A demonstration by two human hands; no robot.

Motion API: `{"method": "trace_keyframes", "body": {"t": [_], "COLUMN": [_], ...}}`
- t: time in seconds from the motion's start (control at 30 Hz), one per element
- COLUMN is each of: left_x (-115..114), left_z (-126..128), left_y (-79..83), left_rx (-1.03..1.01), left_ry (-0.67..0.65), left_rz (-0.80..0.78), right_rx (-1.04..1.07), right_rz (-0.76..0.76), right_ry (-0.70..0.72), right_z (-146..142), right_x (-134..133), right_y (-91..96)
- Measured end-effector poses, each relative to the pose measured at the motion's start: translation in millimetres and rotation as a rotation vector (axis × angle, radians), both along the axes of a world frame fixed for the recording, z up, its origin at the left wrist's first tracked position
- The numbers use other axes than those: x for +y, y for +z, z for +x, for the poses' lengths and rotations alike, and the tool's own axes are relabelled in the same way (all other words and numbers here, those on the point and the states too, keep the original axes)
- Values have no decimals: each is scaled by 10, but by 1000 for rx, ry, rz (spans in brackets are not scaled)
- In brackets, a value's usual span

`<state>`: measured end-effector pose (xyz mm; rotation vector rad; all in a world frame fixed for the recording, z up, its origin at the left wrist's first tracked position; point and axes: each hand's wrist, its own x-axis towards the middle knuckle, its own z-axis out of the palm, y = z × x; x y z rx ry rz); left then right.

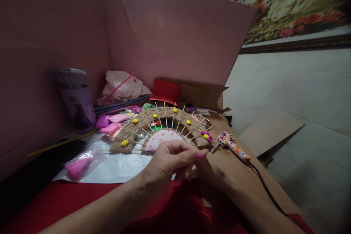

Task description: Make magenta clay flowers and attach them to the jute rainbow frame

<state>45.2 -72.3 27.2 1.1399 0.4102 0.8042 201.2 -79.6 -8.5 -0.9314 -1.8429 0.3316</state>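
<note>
A half-round fan of wound jute string and wooden sticks (153,120) lies flat in front of me. Yellow clay dots sit along its arc and a pink clay flower (206,136) sits at its right end. My left hand (170,161) is curled, its fingertips pinching a tiny pink clay piece (199,155) just below the fan's lower edge. My right hand (212,170) lies under and behind the left one, fingers bent toward the same pink bit. Its fingertips are mostly hidden.
A patterned glue gun (233,146) with a black cord lies right of the fan on brown cardboard (233,168). Bags of pink clay (78,166), a purple tumbler (76,98), rods and a pink cardboard screen (170,40) surround the work. Red cloth (63,197) covers the near side.
</note>
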Motion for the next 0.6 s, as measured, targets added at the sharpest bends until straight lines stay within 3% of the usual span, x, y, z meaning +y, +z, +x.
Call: {"method": "trace_keyframes", "body": {"t": [0.1, 0.13, 0.23, 0.33, 0.47, 0.6], "left_x": [125, 187, 381, 548, 705, 801], "left_z": [-148, -200, -287, -220, 21, 264], "left_y": [244, 323, 483, 469, 283, 147], "left_rx": [-77, -105, -138, -106, -47, -1], "left_ry": [174, 231, 354, 382, 295, 270], "left_rz": [53, 87, 211, 237, 80, -2], "right_rx": [-42, 4, 323, 557, 571, 477], "right_rz": [-156, -153, 41, 163, 249, 250], "right_ry": [237, 251, 11, -271, -501, -583], "right_z": [18, 28, 81, 175, 308, 429], "right_x": [-3, 4, 50, 121, 193, 276], "right_y": [-20, -25, -12, 59, 173, 188]}}
